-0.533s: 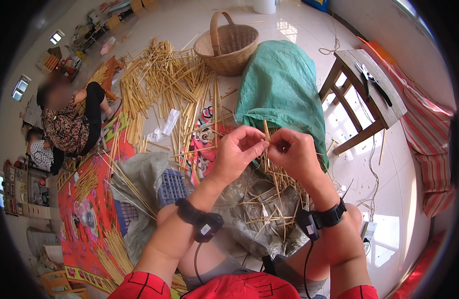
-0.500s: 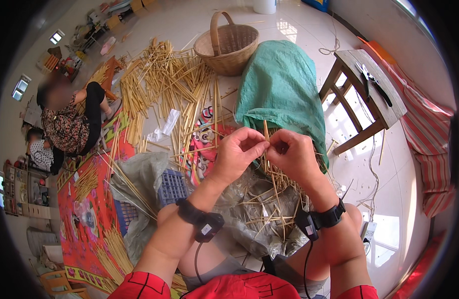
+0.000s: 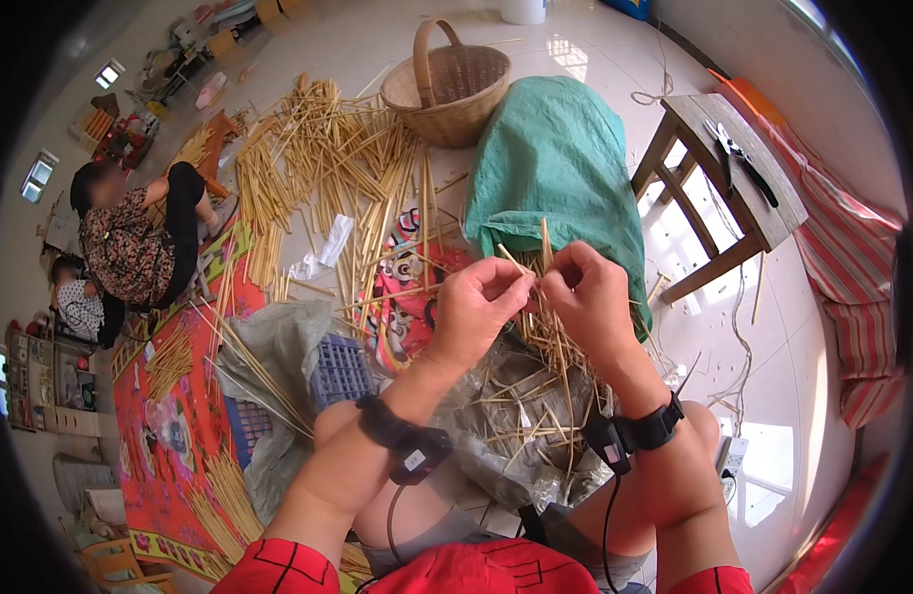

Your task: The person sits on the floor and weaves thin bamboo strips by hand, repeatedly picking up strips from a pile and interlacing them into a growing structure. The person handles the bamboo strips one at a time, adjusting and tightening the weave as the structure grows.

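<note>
Tiled floor (image 3: pixel 615 59) strewn with straw at eleven o'clock; left hand (image 3: pixel 473 312) and right hand (image 3: pixel 587 297) pinch thin straw stalks (image 3: pixel 546 259) upright, steadying them for working.

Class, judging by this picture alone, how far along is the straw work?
Done: one finished wicker basket stands on the floor. In hand: left hand and right hand pinch thin straw stalks together. Left: a large loose straw pile on the floor looks unused.

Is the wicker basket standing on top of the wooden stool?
No, the wicker basket stands on the floor beside the green sack, while the wooden stool carries only dark pliers.
</note>
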`<move>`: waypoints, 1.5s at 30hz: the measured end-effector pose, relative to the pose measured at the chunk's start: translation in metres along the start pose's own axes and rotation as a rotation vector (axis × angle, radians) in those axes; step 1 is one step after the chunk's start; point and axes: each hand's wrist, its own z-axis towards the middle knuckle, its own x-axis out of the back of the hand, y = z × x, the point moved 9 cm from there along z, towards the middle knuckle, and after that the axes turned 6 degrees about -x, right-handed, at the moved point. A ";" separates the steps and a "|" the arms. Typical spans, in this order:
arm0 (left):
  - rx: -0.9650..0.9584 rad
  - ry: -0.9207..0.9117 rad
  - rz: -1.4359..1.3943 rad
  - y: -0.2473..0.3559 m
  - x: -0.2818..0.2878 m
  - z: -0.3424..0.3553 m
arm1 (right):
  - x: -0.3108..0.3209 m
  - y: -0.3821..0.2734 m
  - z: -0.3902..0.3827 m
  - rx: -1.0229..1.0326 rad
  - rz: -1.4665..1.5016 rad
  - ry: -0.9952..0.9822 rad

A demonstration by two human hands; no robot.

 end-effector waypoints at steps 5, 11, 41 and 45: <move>-0.078 -0.079 0.002 0.015 -0.007 -0.001 | -0.003 0.043 0.009 -0.149 0.134 -0.008; -0.318 -0.108 0.057 0.031 -0.004 -0.015 | -0.022 0.064 0.005 -0.329 -0.039 -0.195; -0.020 -0.119 0.076 -0.031 0.022 -0.012 | -0.032 0.023 -0.008 -0.055 0.556 -0.245; 0.086 -0.298 0.111 -0.050 -0.015 -0.029 | -0.009 0.028 0.008 -0.047 0.640 -0.140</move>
